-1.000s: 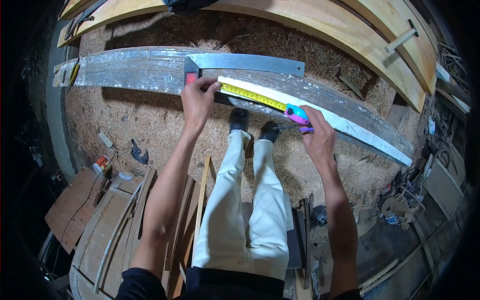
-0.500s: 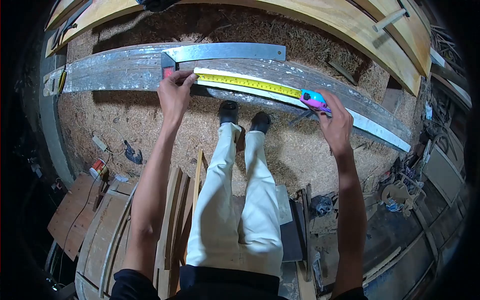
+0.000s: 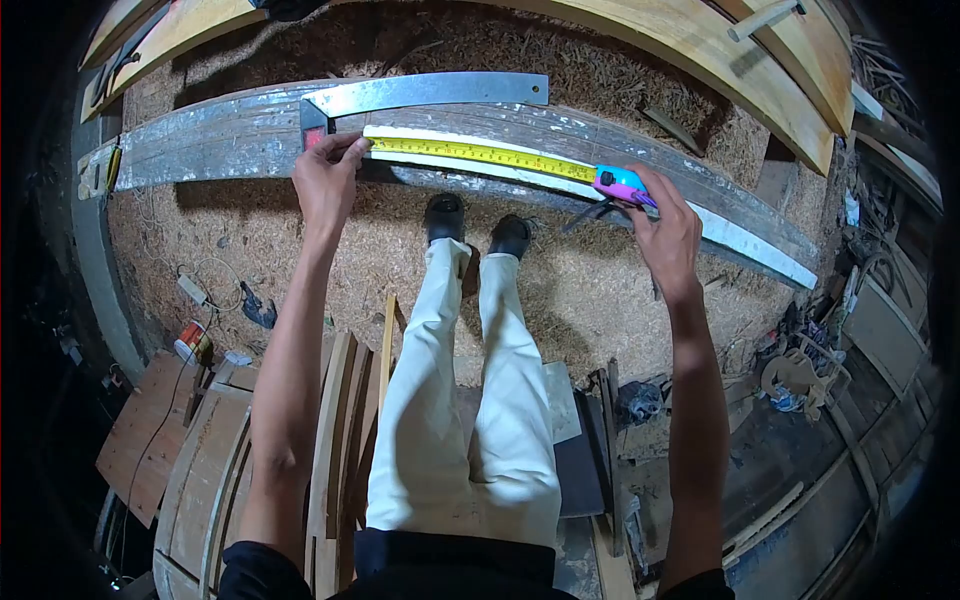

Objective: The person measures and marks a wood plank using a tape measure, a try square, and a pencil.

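Observation:
My left hand (image 3: 327,180) pinches the free end of a yellow tape measure blade (image 3: 480,155), beside the dark handle of a try square. The blade runs out along a long white-faced strip (image 3: 755,247) that rests on a worn wooden bench plank (image 3: 220,140). At the other end, my right hand (image 3: 670,228) grips the blue and purple tape measure case (image 3: 624,184), fingers curled over it. Behind the tape lies the metal try square (image 3: 430,92), its blade pointing right. The fingertips of my left hand partly cover the tape's hook.
Pale boards (image 3: 640,40) span the far side, with a hammer (image 3: 765,22) on them at the right. Wood shavings (image 3: 260,225) cover the floor. A power strip (image 3: 192,290) with a cord lies left; lumber pieces (image 3: 340,430) stand close by my legs.
The whole scene has shifted slightly left and up as the camera turned. Both hands keep their hold on the tape measure, which stays stretched along the strip.

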Motion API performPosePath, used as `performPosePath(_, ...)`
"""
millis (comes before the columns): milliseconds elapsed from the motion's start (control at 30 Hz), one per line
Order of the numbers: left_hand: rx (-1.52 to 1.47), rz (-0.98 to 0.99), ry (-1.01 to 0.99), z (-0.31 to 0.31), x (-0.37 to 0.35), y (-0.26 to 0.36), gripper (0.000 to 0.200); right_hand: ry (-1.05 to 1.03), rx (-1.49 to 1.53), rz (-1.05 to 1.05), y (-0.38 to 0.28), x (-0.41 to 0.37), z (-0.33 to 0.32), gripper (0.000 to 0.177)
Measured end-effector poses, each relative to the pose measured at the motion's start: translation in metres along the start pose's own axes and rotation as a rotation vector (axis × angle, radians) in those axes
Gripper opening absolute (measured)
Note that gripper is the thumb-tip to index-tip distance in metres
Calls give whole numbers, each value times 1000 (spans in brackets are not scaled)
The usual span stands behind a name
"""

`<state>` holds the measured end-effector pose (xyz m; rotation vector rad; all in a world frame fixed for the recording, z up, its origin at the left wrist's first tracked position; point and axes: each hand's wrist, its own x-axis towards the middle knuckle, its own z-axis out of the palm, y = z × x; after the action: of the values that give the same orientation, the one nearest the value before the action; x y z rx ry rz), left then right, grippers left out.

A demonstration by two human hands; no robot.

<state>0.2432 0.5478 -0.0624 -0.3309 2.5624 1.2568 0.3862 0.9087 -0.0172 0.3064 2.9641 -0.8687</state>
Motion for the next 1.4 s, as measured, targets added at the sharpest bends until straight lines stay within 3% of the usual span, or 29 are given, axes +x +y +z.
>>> performPosePath(1100,-18,30,8,2,0,-4,24,-62,-22,-14,-11,-8,3,51)
performPosePath(1267,14,-51,-75,-1,0,3,26,-40,-29,-24,-15,-5,13,50)
performPosePath(1400,-18,12,-106,-1,8,-7,25,-25,-23,-54,-22,-2,14,49)
